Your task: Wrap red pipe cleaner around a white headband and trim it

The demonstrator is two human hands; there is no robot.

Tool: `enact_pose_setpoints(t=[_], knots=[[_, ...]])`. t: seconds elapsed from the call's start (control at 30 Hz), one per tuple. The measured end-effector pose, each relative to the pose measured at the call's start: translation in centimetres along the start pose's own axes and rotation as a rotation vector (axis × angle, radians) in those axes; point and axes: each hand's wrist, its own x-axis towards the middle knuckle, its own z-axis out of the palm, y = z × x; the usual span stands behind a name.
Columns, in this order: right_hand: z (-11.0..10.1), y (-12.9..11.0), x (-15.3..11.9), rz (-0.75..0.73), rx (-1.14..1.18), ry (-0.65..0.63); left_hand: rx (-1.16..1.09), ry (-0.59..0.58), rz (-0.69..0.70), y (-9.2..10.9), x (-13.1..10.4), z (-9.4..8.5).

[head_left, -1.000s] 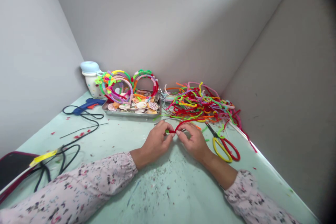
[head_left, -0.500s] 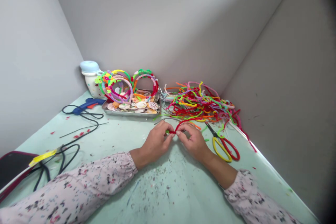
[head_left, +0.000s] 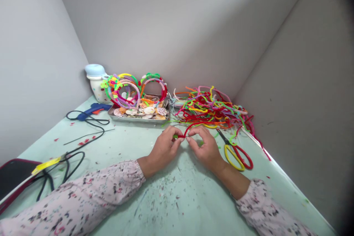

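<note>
My left hand pinches a red pipe cleaner between thumb and fingers, and a bit of green shows within that grip. From the pinch the red strand bends upward and runs off to the right, behind the fingers of my right hand. The thumb and index finger of my right hand are slightly apart, their tips close beside the bend. Right of this hand lie scissors with one yellow and one red handle, blades pointing away.
A tangled heap of coloured pipe cleaners lies at the back right. Behind my left hand, a metal tray holds shells and fuzzy headbands. At left are a blue glue gun, black cords and a white cup.
My right thumb and index finger have parted a little from the red pipe cleaner at the bend. My left hand keeps its pinch in nearly the same place.
</note>
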Motion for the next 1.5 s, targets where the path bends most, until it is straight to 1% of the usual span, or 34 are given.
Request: enact_pose_setpoints(t=[0.1, 0.2, 0.37, 0.5, 1.2, 1.5], knots=[[-0.08, -0.03, 0.0, -0.052, -0.019, 0.011, -0.023, 0.029, -0.014, -0.26, 0.03, 0.14], [-0.08, 0.05, 0.0, -0.098, -0.04, 0.007, -0.025, 0.032, -0.017, -0.42, 0.05, 0.2], [0.0, 0.31, 0.07, -0.113, -0.063, -0.003, -0.021, 0.006, 0.026, -0.17, 0.0, 0.01], [0.0, 0.37, 0.11, -0.125, -0.075, -0.001, -0.018, 0.006, 0.034, 0.0, -0.05, -0.11], [0.01, 0.45, 0.07, -0.116, -0.091, -0.023, 0.019, 0.017, 0.058, -0.02, 0.05, -0.1], [0.01, 0.44, 0.06, -0.099, -0.091, -0.051, 0.035, 0.013, 0.079, 0.15, 0.0, -0.14]])
